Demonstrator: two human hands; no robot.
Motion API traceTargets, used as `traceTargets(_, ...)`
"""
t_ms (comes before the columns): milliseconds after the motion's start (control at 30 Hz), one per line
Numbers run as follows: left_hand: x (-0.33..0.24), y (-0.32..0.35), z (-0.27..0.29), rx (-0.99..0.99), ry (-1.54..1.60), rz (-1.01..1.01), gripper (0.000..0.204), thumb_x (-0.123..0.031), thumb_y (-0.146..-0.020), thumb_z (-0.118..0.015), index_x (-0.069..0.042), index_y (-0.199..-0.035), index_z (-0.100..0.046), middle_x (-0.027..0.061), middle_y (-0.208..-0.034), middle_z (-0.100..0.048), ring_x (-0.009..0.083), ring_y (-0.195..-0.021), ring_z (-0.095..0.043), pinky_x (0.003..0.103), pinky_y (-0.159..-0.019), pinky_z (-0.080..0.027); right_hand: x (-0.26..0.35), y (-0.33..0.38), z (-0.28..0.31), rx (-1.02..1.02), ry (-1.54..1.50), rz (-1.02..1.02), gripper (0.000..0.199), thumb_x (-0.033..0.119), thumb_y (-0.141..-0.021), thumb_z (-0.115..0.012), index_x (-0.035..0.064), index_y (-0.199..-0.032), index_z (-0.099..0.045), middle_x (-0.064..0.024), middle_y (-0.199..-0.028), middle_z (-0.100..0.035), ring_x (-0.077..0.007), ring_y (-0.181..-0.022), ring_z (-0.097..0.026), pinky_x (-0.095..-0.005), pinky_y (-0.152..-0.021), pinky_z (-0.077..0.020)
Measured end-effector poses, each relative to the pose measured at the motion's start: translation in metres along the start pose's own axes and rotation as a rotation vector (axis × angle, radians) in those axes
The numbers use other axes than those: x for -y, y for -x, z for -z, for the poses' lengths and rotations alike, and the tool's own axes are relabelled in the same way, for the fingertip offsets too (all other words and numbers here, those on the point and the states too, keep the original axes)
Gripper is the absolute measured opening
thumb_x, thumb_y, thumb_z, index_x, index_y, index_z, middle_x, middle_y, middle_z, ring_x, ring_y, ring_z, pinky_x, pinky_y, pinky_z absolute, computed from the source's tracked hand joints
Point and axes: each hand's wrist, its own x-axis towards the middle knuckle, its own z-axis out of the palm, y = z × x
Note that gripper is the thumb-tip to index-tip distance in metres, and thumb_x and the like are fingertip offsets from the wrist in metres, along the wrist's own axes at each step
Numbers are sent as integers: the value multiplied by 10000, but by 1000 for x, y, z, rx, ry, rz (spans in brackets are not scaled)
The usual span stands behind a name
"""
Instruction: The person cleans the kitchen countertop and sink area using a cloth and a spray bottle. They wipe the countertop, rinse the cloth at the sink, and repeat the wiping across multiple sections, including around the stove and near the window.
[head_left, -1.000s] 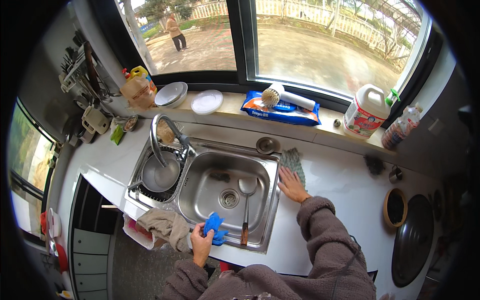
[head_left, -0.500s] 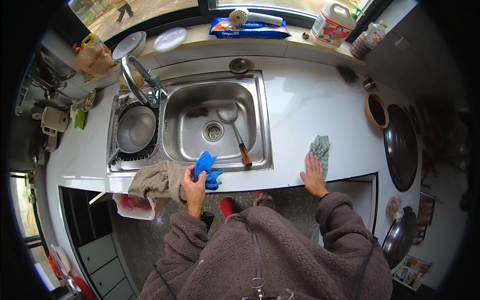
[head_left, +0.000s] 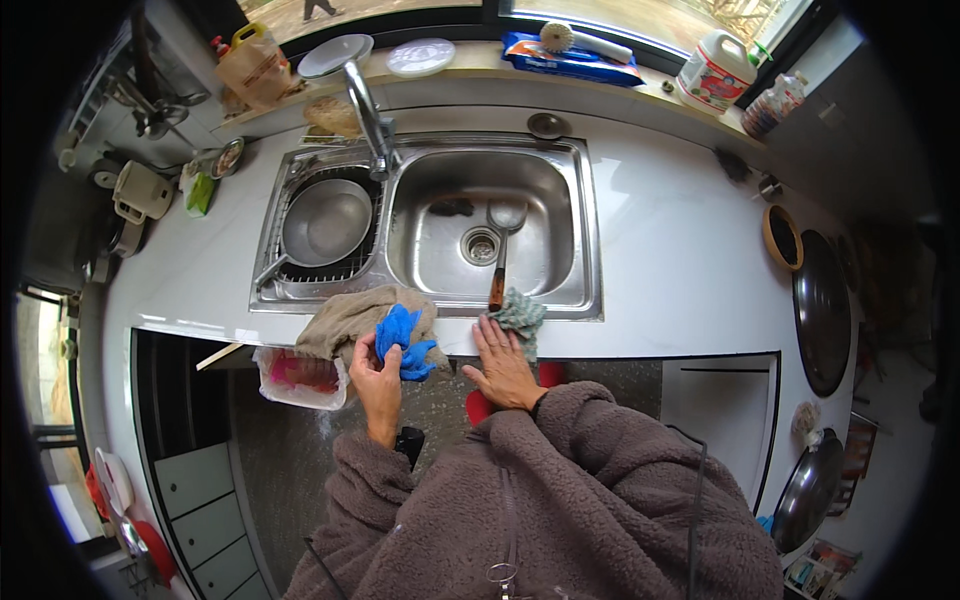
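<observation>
My left hand pinches a crumpled blue cloth at the counter's front edge, in front of a brown towel draped there. My right hand lies flat with fingers stretched out. Its fingertips rest on a grey-green rag at the front rim of the steel sink. Part of the rag hangs toward the counter edge. A metal wok spatula lies in the basin beside the drain, its wooden handle reaching the front rim near the rag.
A wok sits on the rack in the left basin, below the tap. White counter stretches to the right, toward a bowl and dark lid. Under the towel is a plastic bin. Bottles and packs line the windowsill.
My right hand has slid left along the counter with the grey-green rag, from the right to the sink's front rim. My left hand still holds the blue cloth. The view has shifted left.
</observation>
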Motion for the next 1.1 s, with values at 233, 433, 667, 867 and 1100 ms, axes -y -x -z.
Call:
traceTargets(233, -4, 16, 41, -157, 7, 2, 246, -1, -870, -608, 35, -1106, -548, 42, -983, -593, 99, -855, -557, 250, -763, -476, 47, -80, -23, 69, -175, 125, 712, 456, -1017, -265, -117, -1439, -240, -259, -1544, -185, -341, -1470, -83, -450, -1183, -40)
traceTargets(433, 1, 17, 37, -127, -42, -20, 239, -28, -868, -628, 31, -1088, -556, 30, -957, -597, 89, -836, -552, 243, -744, -469, 18, -56, -2, 94, 50, 299, 602, 416, -1017, -312, 20, -1470, -297, -153, -1561, -231, -289, -1467, -142, -456, -1186, -77)
traceTargets(667, 1, 10, -16, 84, -15, 4, 250, -40, -860, -656, 29, -1087, -576, 24, -911, -620, 83, -782, -572, 238, -699, -486, -70, 22, 44, -58, 247, 103, 594, 397, -1002, -371, 124, -1515, -248, -55, -1589, -193, -237, -1474, -132, -476, -1186, -42)
traceTargets(867, -1, 13, -83, 331, -115, 16, 314, -36, -813, -673, 15, -1113, -595, 44, -921, -634, 101, -797, -590, 250, -705, -496, -151, 88, 92, -117, 289, -236, 635, 370, -974, -443, 125, -1519, -229, -59, -1592, -173, -242, -1479, -97, -500, -1183, -4)
traceTargets(1100, -2, 25, -162, 581, -279, -110, 297, -85, -744, -684, 0, -1027, -655, 96, -874, -624, 193, -769, -614, 301, -713, -501, -238, 131, 139, -131, 201, -540, 674, 381, -990, -400, 102, -1539, -126, -91, -1608, -72, -285, -1484, -21, -516, -1167, 35)
